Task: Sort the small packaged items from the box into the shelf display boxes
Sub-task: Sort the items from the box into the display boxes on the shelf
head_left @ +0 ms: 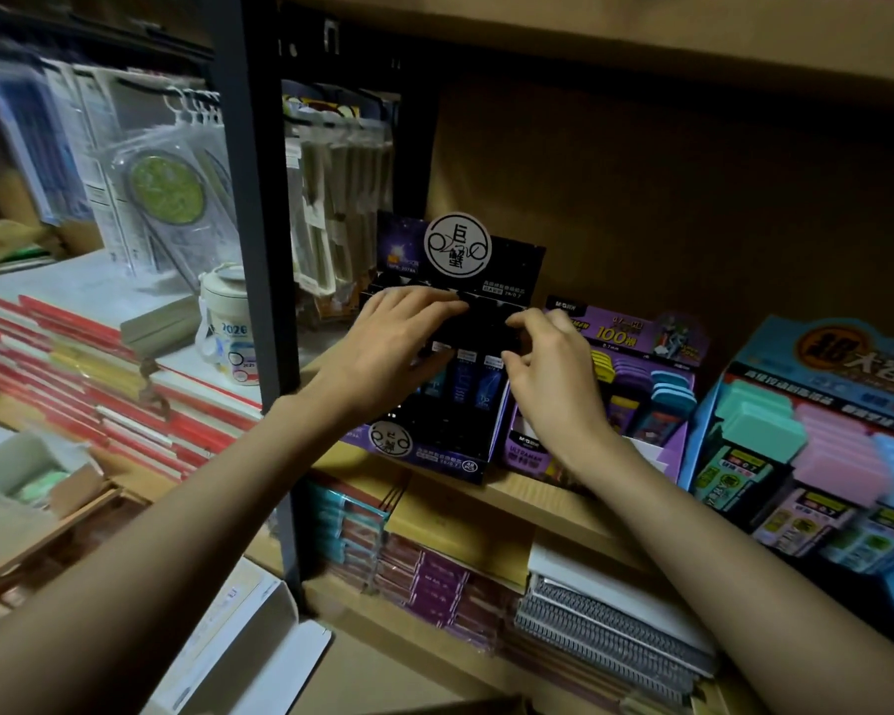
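Observation:
A black display box (450,446) with a round white logo card stands on the middle shelf and holds small dark blue packs (478,381) in rows. My left hand (398,335) lies over the box's upper rows, fingers curled on a stack of black packs (478,327). My right hand (548,363) meets it from the right, fingertips pinching the same stack's right end. To the right stand a purple display box (641,353) and a blue display box (816,446) with pastel packs.
A dark metal upright (259,198) divides the shelves on the left. Hanging bagged goods (341,198) sit behind the black box. Stacked red folders (73,353) and a white mug (228,327) lie left. Notebooks (589,611) fill the lower shelf. An open white box (249,652) sits below.

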The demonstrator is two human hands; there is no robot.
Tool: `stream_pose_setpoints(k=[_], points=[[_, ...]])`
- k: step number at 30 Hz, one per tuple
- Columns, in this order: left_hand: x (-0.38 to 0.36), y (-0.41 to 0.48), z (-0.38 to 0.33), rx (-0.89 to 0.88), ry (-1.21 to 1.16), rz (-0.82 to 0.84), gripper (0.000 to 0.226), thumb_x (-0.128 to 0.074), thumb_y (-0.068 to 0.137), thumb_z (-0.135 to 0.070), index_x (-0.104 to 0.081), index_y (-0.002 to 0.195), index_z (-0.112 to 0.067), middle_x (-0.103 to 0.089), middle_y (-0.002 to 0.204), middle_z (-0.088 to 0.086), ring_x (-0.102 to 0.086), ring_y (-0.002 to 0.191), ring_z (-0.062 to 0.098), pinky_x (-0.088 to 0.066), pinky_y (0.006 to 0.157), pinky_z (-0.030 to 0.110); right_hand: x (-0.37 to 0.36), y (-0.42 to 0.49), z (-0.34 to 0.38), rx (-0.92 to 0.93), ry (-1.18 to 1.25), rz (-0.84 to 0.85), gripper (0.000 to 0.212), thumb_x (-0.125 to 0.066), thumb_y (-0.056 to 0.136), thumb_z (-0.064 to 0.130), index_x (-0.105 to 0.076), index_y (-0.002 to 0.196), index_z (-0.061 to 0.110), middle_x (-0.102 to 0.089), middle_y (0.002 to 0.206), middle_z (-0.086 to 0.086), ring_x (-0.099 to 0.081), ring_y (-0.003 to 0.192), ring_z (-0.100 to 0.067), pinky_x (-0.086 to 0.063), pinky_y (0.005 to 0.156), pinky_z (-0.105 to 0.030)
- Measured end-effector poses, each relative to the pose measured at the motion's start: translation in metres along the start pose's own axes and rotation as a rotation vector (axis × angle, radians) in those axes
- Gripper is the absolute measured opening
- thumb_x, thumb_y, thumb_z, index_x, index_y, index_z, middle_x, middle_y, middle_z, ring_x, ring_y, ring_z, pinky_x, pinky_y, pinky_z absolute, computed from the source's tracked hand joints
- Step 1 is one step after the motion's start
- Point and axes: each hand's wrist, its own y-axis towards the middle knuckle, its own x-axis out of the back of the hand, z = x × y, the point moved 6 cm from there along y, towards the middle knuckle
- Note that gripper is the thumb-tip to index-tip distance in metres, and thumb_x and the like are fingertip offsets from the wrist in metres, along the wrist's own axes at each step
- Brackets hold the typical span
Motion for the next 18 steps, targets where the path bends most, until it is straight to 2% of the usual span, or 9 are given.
stream_pose_setpoints(k=[3,5,7,9,11,12,15,18], points=[[0.018,-0.028,-0.008,0.009,-0.064,-0.005,0.041,-0.065,0.086,-0.014,-0.056,0.125,-0.007,-0.059,0.121,0.012,-0.056,0.107,0.028,-0.045,0.088,0.042,0.01,-0.009,0.006,-0.004,0.05,0.082,0.044,-0.057,0.09,0.003,-0.048,0.132,0.01,-0.047,0.116,-0.004,-0.06,0.086,-0.017,-0.049,0.079,-0.025],[0.019,-0.058,-0.01,0.066,-0.153,0.056,0.035,-0.064,0.086,-0.012,-0.058,0.12,-0.007,-0.061,0.112,0.01,-0.059,0.098,0.025,-0.051,0.08,0.041,0.017,-0.023,0.009,-0.016,0.113,0.128,0.039,-0.058,0.09,0.005,-0.05,0.128,0.011,-0.049,0.111,-0.002,-0.061,0.084,-0.015,-0.047,0.073,-0.02],[0.008,-0.096,-0.011,0.202,-0.266,0.186,0.033,-0.06,0.089,-0.015,-0.054,0.121,-0.016,-0.06,0.112,0.001,-0.058,0.096,0.012,-0.052,0.08,0.034,0.02,-0.044,0.008,-0.078,0.232,0.196,0.029,-0.061,0.088,0.009,-0.056,0.116,0.012,-0.056,0.099,-0.001,-0.063,0.083,-0.018,-0.046,0.067,-0.017],[-0.012,-0.137,-0.018,0.307,-0.347,0.353,0.031,-0.059,0.09,-0.016,-0.052,0.12,-0.019,-0.061,0.111,-0.003,-0.056,0.093,0.005,-0.049,0.079,0.019,0.013,-0.069,0.006,-0.115,0.272,0.334,0.02,-0.064,0.087,0.014,-0.059,0.105,0.015,-0.061,0.091,0.002,-0.063,0.085,-0.019,-0.047,0.068,-0.018],[-0.038,-0.177,-0.031,0.351,-0.371,0.48,0.031,-0.059,0.09,-0.018,-0.053,0.121,-0.014,-0.063,0.108,0.001,-0.057,0.088,0.006,-0.042,0.071,0.007,-0.004,-0.104,0.0,-0.109,0.19,0.503,0.017,-0.065,0.086,0.019,-0.059,0.103,0.018,-0.063,0.094,0.001,-0.061,0.088,-0.016,-0.047,0.076,-0.026],[-0.052,-0.198,-0.037,0.385,-0.378,0.532,0.032,-0.059,0.091,-0.019,-0.053,0.121,-0.013,-0.063,0.108,0.003,-0.057,0.087,0.008,-0.041,0.069,0.006,-0.014,-0.123,-0.005,-0.099,0.136,0.564,0.017,-0.065,0.086,0.02,-0.06,0.102,0.019,-0.065,0.095,0.0,-0.061,0.088,-0.015,-0.047,0.077,-0.027],[-0.099,-0.266,-0.053,0.542,-0.423,0.692,0.034,-0.06,0.091,-0.021,-0.053,0.122,-0.011,-0.062,0.112,0.005,-0.06,0.095,0.015,-0.046,0.078,0.018,-0.049,-0.186,-0.027,-0.042,-0.048,0.714,0.02,-0.064,0.085,0.021,-0.061,0.105,0.018,-0.066,0.103,-0.003,-0.061,0.092,-0.017,-0.05,0.079,-0.031],[-0.142,-0.332,-0.075,0.644,-0.478,0.825,0.034,-0.062,0.089,-0.015,-0.054,0.12,-0.005,-0.062,0.114,0.011,-0.06,0.095,0.018,-0.042,0.078,0.017,-0.088,-0.255,-0.062,-0.072,-0.118,0.89,0.021,-0.062,0.087,0.021,-0.06,0.107,0.017,-0.062,0.104,-0.003,-0.059,0.093,-0.019,-0.049,0.076,-0.031]])
